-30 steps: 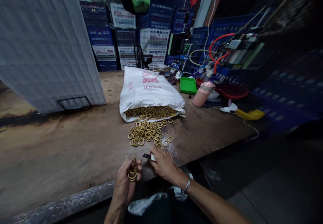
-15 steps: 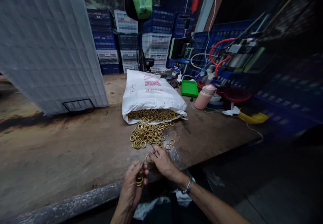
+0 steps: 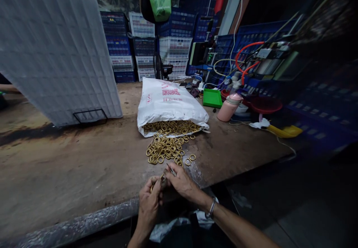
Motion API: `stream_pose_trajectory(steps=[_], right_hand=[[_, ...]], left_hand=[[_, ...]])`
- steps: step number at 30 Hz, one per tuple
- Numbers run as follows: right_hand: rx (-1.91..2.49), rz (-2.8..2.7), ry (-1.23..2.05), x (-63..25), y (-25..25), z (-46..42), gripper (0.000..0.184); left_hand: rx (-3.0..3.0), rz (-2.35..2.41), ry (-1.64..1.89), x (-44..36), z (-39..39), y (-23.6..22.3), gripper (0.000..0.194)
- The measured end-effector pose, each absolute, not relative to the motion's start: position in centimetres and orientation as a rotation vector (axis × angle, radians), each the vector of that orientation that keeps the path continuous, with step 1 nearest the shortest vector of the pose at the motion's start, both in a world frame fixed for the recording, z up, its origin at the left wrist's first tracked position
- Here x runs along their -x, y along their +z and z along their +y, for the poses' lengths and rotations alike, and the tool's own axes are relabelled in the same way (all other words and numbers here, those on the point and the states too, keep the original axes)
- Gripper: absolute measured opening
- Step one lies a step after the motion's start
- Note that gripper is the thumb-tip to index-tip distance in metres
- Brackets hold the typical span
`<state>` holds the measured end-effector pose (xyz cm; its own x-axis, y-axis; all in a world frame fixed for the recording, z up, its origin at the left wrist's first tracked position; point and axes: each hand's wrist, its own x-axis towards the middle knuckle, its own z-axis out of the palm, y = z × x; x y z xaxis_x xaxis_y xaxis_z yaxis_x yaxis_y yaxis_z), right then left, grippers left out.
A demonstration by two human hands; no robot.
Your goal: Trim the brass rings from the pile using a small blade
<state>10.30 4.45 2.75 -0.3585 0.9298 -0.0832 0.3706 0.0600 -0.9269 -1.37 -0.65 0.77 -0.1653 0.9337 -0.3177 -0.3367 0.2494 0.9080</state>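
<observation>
My left hand [image 3: 148,203] is closed on brass-coloured rings, partly hidden by its fingers. My right hand [image 3: 183,182] grips a thin, pointed metal tool [image 3: 172,170], its tip toward the pile. Between the fingertips of both hands is one brass-coloured ring [image 3: 162,177]; which fingers bear it is hard to make out. Just beyond the hands lies a loose pile of rings [image 3: 165,149], with a few strays on its right. More rings fill the open mouth of a white sack [image 3: 175,108] with red print, lying on its side.
The worn wooden table [image 3: 84,158] has a plastic-wrapped front edge. At left stands a large white padded panel [image 3: 61,54]. A green tray [image 3: 212,98], a pink bottle [image 3: 229,108] and a yellow object [image 3: 288,131] lie right. Stacked crates [image 3: 175,46] stand behind.
My left hand has risen toward the right one, and their fingertips now meet around the ring that my right hand held apart. The view has shifted slightly.
</observation>
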Motion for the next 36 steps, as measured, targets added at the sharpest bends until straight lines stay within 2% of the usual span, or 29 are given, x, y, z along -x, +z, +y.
stream_pose_trajectory(steps=[6,14,20,26,36], right_hand=[[1.356,-1.861,1.192,-10.1,2.5,4.6,0.019],[1.365,-1.833,1.192,-10.3,2.0,4.6,0.024],[1.335,-2.193,0.962,-10.9,2.3,4.1,0.011],[1.369,-2.416,0.817,-10.9,2.6,3.8,0.024],[1.408,-2.499,0.682,-11.0,2.3,3.7,0.031]], left_hand=[[-0.649,1.251,1.176,1.3,-0.7,0.7,0.035],[-0.597,1.121,1.164,1.4,-0.9,0.7,0.029],[-0.609,1.195,1.18,1.4,-0.6,0.4,0.035],[-0.661,1.23,1.185,1.2,-0.5,0.5,0.039],[-0.709,1.284,1.183,1.3,-0.6,0.6,0.038]])
